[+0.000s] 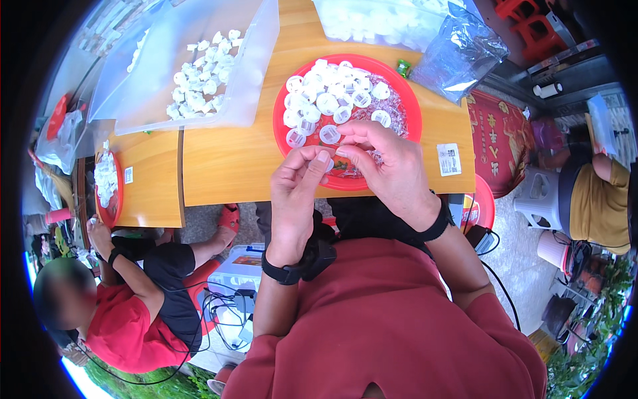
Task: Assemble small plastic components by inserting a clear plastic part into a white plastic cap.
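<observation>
Over the near edge of a round red tray (413,93), my two hands meet almost fingertip to fingertip. My left hand (294,193) is closed in a pinch on a small white round plastic piece (329,165), partly covered by the thumb. My right hand (397,163) is also pinched; whatever sits between its fingertips is too small to make out. Heaped in the tray are several white round plastic pieces (326,104) like it. Tiny clear plastic bits (397,118) lie along the tray's right side.
A translucent bin (256,73) of white parts stands at the far left, another bin (385,23) at the back. Right of it lies a clear plastic bag (458,56). A white label (448,159) is on the wooden table (226,166). Another person (139,312) works at left.
</observation>
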`<state>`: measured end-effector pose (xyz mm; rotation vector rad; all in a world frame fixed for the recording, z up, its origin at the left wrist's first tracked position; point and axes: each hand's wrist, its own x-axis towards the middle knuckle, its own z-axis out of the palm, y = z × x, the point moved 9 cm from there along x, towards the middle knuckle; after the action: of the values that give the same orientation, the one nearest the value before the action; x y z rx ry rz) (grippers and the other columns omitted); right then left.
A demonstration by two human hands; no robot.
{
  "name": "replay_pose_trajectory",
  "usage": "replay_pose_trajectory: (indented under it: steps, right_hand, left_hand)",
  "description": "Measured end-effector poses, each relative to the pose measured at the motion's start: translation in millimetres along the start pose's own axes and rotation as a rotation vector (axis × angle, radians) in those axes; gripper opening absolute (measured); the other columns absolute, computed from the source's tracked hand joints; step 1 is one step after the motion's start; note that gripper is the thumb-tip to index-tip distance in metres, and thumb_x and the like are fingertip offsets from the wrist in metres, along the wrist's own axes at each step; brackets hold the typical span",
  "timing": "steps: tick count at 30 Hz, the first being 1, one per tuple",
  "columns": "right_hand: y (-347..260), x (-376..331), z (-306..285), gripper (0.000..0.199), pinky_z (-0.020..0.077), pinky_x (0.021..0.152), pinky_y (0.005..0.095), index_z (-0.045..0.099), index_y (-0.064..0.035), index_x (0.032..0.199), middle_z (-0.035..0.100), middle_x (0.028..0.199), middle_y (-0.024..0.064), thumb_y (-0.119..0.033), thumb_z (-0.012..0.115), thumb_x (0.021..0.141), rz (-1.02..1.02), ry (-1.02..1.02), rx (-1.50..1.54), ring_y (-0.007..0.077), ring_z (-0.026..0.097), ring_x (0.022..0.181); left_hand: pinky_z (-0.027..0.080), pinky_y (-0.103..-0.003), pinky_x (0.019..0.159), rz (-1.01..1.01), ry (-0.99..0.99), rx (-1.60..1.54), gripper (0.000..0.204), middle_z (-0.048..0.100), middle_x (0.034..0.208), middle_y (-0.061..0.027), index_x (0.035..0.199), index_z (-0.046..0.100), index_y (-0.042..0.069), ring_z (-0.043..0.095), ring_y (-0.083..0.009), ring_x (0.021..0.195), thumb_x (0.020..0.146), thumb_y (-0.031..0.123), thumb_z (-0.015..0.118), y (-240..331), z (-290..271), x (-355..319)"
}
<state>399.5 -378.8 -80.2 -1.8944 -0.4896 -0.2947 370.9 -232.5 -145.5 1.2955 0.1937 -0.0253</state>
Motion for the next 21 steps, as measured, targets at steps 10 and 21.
replay_pose_trajectory:
  steps: [10, 21]
  right_hand:
    - [-27.7, -15.1, -3.0, 0.035, 0.0458, 0.067, 0.0326, 0.063, -0.0061, 0.114, 0.068, 0.083, 0.0046, -0.006, 0.074, 0.08, -0.312, -0.008, -0.242, 0.0188, 0.066, 0.073]
    - [-29.0, -18.1, -16.1, 0.02, 0.0452, 0.071, 0.0342, 0.069, -0.0083, 0.097, 0.069, 0.086, 0.0019, -0.008, 0.077, 0.078, -0.333, 0.098, -0.202, 0.0187, 0.066, 0.077]
  left_hand:
    - [0.044, -0.021, 0.072, 0.013, -0.001, -0.094, 0.013, 0.068, 0.092, -0.0003, 0.101, 0.068, 0.004, 0.058, -0.004, 0.08, 0.094, 0.015, 0.068, 3.0, 11.3, -2.7]
    - [0.044, -0.021, 0.073, -0.134, -0.085, -0.247, 0.012, 0.067, 0.093, -0.0001, 0.102, 0.068, 0.005, 0.059, -0.0059, 0.084, 0.095, 0.014, 0.066, -0.8, 14.9, -3.0]
